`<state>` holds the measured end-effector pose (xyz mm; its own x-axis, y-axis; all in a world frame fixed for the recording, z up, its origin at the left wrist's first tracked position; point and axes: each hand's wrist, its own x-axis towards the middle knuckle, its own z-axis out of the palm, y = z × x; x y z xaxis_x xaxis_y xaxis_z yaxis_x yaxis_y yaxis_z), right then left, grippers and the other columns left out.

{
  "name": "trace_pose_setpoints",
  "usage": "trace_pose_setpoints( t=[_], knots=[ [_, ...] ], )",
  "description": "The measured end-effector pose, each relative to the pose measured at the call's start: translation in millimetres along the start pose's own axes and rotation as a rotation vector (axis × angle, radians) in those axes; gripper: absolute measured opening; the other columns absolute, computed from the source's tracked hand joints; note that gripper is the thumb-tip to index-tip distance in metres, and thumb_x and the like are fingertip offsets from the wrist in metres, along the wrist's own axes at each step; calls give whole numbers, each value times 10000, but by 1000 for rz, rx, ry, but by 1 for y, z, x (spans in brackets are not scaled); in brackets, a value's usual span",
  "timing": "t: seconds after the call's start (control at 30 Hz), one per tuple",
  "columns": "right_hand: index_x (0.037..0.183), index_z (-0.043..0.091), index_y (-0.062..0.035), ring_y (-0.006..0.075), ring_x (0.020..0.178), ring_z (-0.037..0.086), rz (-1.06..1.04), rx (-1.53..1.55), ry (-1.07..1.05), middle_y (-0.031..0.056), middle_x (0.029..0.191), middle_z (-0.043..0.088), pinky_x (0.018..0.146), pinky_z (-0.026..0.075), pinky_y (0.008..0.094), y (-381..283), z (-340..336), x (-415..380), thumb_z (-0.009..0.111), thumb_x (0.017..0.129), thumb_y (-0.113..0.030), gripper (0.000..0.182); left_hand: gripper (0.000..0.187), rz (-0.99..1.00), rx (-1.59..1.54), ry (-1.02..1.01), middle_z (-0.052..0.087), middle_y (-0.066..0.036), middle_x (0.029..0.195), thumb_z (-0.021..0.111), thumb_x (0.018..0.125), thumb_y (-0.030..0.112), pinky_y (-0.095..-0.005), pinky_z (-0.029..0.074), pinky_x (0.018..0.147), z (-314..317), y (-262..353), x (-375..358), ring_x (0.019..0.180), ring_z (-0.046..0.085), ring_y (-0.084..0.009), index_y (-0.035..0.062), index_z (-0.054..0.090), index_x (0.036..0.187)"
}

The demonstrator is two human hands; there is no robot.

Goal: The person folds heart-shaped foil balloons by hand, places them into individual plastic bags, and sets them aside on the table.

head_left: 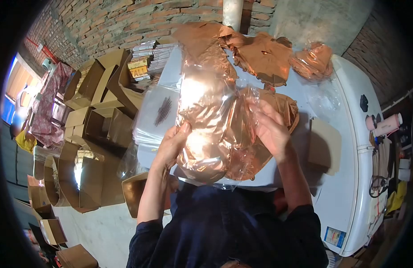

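A shiny copper-coloured foil sheet (204,120) in clear plastic lies across the front of the white table (295,174). My left hand (174,142) grips its left edge, thumb on top. On its right side, my right hand (270,124) has its fingers closed on the clear plastic bag (249,105). More copper foil pieces (264,58) are spread at the back of the table, and another foil piece (284,107) lies partly under the bag. To the left of the foil is a stack of clear bags (155,111).
Cardboard boxes (110,123) crowd the left, one holding packed cartons (139,67). A bundled foil packet (311,62) sits at the back right, a flat cardboard piece (324,145) on the right. A white appliance (362,147) and a brick wall (139,24) border the table.
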<state>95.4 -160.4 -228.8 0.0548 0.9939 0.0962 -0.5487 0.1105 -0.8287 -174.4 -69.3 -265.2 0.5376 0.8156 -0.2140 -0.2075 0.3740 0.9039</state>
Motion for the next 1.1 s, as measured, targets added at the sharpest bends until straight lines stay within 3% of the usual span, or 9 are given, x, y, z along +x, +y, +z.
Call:
trace_pose_setpoints(
  t=[0.1, 0.13, 0.27, 0.47, 0.77, 0.9, 1.03, 1.07, 1.1],
  knots=[
    [1320, 455, 17, 155, 1159, 523, 6, -54, 53, 95, 1270, 547, 954, 443, 325, 2, -4, 0, 497, 977, -134, 377, 275, 100, 74, -29, 555, 49, 838, 583, 978, 316, -233, 419, 640, -10, -9, 3, 731, 482, -36, 42, 610, 959],
    [1280, 490, 6, 130, 1092, 542, -7, -71, 94, 76, 1220, 566, 912, 458, 310, 2, 0, 2, 517, 979, -151, 341, 280, 117, 79, -5, 475, 84, 744, 593, 971, 335, -212, 339, 543, -7, -11, 1, 621, 394, -27, 64, 596, 903],
    [1117, 583, -13, 108, 917, 590, -145, -338, 99, 56, 1037, 639, 819, 478, 287, 8, -12, 10, 563, 972, -163, 209, 318, 142, 232, -6, 459, 103, 650, 608, 954, 388, -191, 255, 446, -21, -5, -9, 512, 363, -8, 88, 587, 853],
    [1036, 593, -7, 127, 810, 616, -137, -345, 207, 79, 959, 652, 739, 496, 274, 19, -6, 3, 576, 962, -122, 137, 345, 123, 383, 14, 461, 75, 610, 608, 950, 410, -192, 296, 439, -24, 8, -27, 491, 394, -17, 84, 564, 846],
    [1033, 538, -6, 119, 792, 623, -30, -470, -96, 91, 933, 644, 673, 511, 258, 24, 24, -29, 534, 987, -101, 106, 355, -8, 520, -76, 428, 92, 575, 596, 964, 382, -208, 287, 428, -64, 6, -69, 477, 358, -16, 94, 569, 759],
    [1067, 541, 14, 137, 751, 629, -65, -442, -28, 105, 915, 641, 661, 517, 261, 42, 32, -46, 494, 1012, -132, 162, 346, 58, 559, -161, 510, 66, 714, 629, 947, 365, -228, 385, 570, -76, -10, -87, 645, 452, -41, 20, 645, 964],
    [1116, 540, 30, 161, 774, 642, 43, -304, -65, 116, 919, 640, 705, 528, 276, 54, 45, -65, 440, 1034, -158, 227, 559, 87, 469, -187, 636, -1, 934, 625, 923, 454, -242, 464, 785, -88, -27, -104, 881, 572, -83, -21, 587, 1216],
    [1126, 538, 32, 167, 780, 645, 43, -319, -79, 119, 923, 641, 712, 530, 280, 59, 49, -71, 429, 1038, -163, 240, 626, 60, 546, -208, 656, -43, 1050, 618, 913, 491, -274, 461, 885, -99, -31, -105, 992, 586, -118, -30, 560, 1254],
    [1135, 536, 35, 173, 786, 649, 41, -336, -92, 123, 927, 642, 719, 533, 285, 62, 51, -75, 417, 1042, -168, 253, 620, 24, 527, -212, 651, -49, 1071, 621, 914, 481, -282, 456, 899, -106, -35, -110, 1010, 580, -123, -32, 558, 1257]
  ],
)
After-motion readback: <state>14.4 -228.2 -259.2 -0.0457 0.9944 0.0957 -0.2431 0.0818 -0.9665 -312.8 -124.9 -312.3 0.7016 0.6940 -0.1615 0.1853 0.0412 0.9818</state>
